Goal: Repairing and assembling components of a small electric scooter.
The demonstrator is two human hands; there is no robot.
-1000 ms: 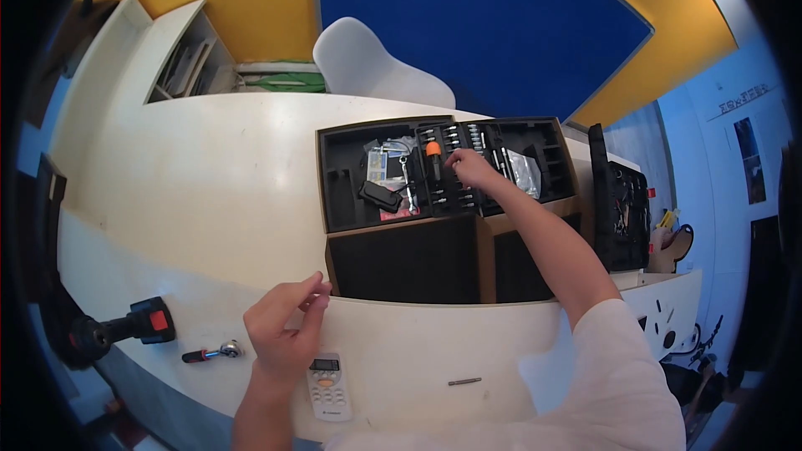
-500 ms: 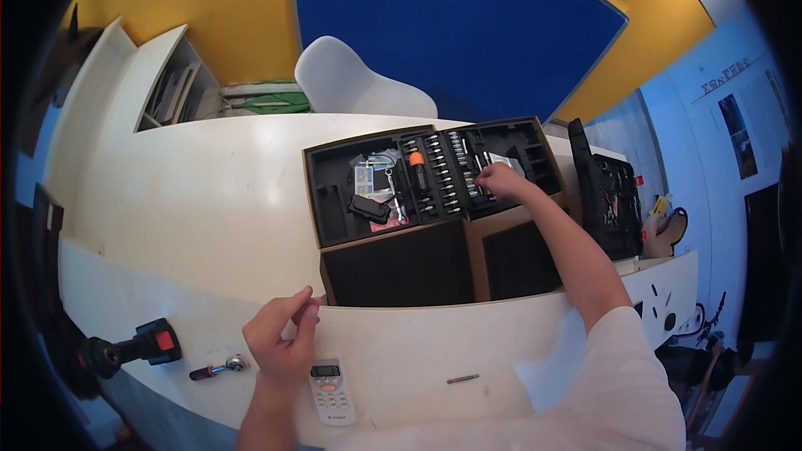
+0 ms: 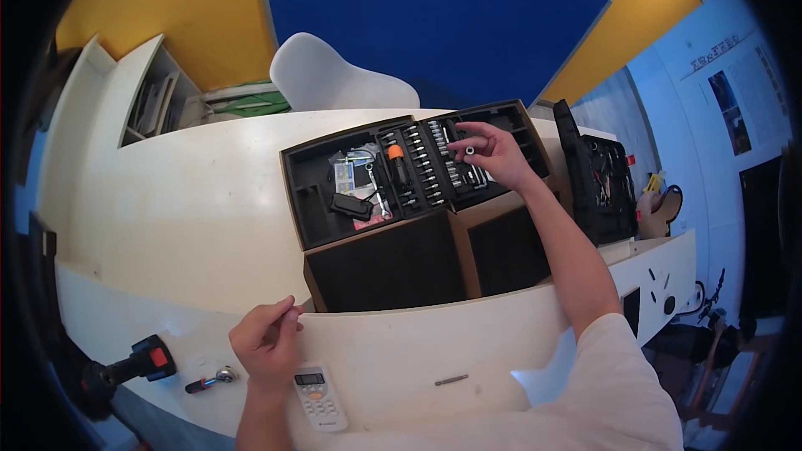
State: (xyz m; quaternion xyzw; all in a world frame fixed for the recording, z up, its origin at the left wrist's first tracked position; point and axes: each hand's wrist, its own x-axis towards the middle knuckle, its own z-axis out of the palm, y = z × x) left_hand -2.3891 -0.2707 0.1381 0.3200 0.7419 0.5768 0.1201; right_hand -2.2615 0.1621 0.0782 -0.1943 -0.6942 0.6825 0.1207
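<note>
My right hand (image 3: 494,156) is over the right half of an open tool case (image 3: 383,225), pinching a small metal socket (image 3: 469,150) with its round end showing. Below the fingers, rows of sockets and bits (image 3: 428,169) sit in black foam slots. An orange-topped screwdriver handle (image 3: 396,154) stands out among them. The case's left half holds a wrench (image 3: 375,182), a black plastic piece (image 3: 349,205) and small packets. My left hand (image 3: 267,342) hovers above the table's near side, thumb and fingers closed together; what they hold, if anything, is hidden.
On the white table (image 3: 200,200) are a white remote control (image 3: 319,398), a ratchet wrench (image 3: 212,379), a black cordless drill (image 3: 129,366) and a small metal bit (image 3: 452,381). A second black tool case (image 3: 603,184) stands open at right. Behind is a white chair (image 3: 330,75).
My right hand has lifted slightly from the bit rows, now with a socket in its fingers. My left hand keeps its pinched pose. The whole view has shifted a little.
</note>
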